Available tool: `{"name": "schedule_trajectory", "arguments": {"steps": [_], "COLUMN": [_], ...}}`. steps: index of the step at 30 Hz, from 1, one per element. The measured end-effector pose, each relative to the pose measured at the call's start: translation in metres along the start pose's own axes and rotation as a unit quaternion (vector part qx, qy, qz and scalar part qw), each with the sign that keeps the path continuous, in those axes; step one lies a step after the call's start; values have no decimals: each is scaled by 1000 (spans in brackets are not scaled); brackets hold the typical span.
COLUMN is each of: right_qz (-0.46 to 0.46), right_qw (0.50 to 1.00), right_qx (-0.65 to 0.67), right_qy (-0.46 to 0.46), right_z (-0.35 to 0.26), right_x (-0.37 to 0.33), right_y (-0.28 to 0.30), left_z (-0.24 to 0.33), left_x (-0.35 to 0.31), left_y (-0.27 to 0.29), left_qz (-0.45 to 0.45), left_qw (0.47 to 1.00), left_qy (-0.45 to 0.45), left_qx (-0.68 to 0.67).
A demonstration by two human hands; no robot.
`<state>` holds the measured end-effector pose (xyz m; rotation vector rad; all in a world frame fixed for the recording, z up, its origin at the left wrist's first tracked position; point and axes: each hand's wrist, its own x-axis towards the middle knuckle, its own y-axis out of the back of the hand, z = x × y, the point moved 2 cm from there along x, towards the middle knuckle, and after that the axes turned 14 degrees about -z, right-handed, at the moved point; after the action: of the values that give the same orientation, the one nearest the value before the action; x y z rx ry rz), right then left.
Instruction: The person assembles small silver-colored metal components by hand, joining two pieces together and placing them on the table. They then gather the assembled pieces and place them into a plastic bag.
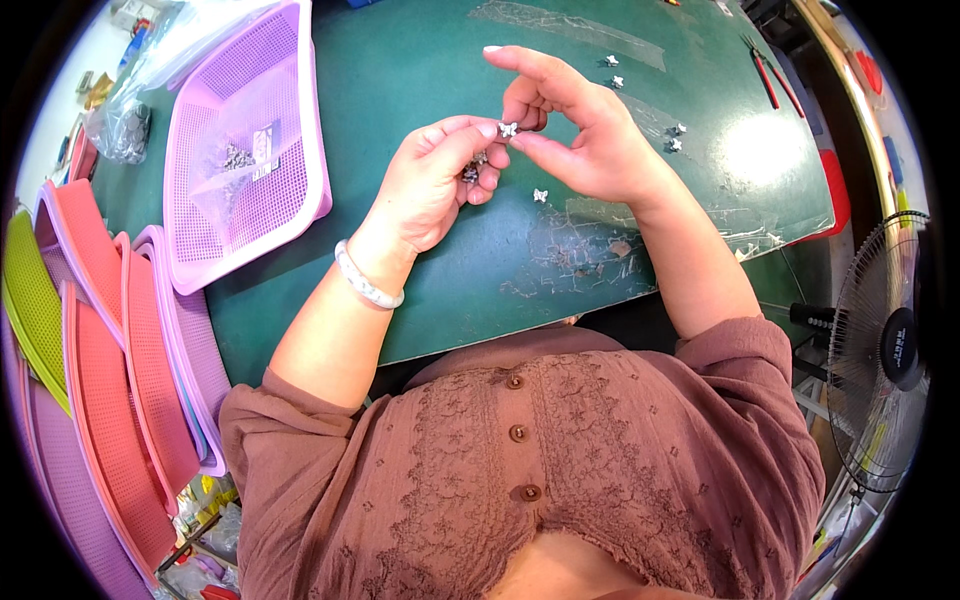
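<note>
Over the green tabletop (440, 300), my left hand (425, 180) pinches a small silver metal piece (508, 130) between thumb and forefinger. Further small dark-silver pieces (470, 173) sit in its curled fingers; how they are shaped is too small to tell. My right hand (595, 130) meets the pinched piece from the right, its thumb and a bent finger at the piece's edge, while the forefinger points out to the left. Below the hands lies a loose metal piece (540, 195). More of these lie farther right, one pair (617, 81) at the back and another pair (676, 145) nearer my right wrist.
A lilac perforated basket (318, 150) at the left holds a clear bag (235, 185) of small metal parts. Stacked coloured baskets (110, 400) stand beside the table. Red-handled pliers (765, 80) lie at the far right, and a fan (870, 350) stands past the right edge.
</note>
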<state>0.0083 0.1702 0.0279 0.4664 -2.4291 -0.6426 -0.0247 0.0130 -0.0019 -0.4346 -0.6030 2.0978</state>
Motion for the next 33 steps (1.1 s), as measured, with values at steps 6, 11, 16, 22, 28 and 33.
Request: {"name": "schedule_trajectory", "arguments": {"steps": [6, 11, 16, 22, 28, 33], "right_qz": [-5, -4, -6, -9, 6, 11], "right_qw": [1000, 1000, 1000, 999, 999, 1000], "right_qx": [-12, -21, -24, -31, -35, -18], "right_qy": [-2, -1, -7, -9, -9, 12], "right_z": [-2, -2, -4, -5, -2, 0], "right_x": [0, 0, 0, 1, 0, 0], "right_y": [0, -1, -1, -2, -1, -1], "left_z": [-3, -4, -3, -3, 0, 2], "left_x": [0, 0, 0, -1, 0, -1], "left_y": [2, 2, 2, 2, -1, -5], "left_qz": [-3, -2, 5, 16, 36, 48], "left_qw": [1000, 1000, 999, 999, 995, 980], "left_qy": [-2, 0, 21, 14, -18, -62], "left_qx": [1, 3, 37, 41, 90, 184]}}
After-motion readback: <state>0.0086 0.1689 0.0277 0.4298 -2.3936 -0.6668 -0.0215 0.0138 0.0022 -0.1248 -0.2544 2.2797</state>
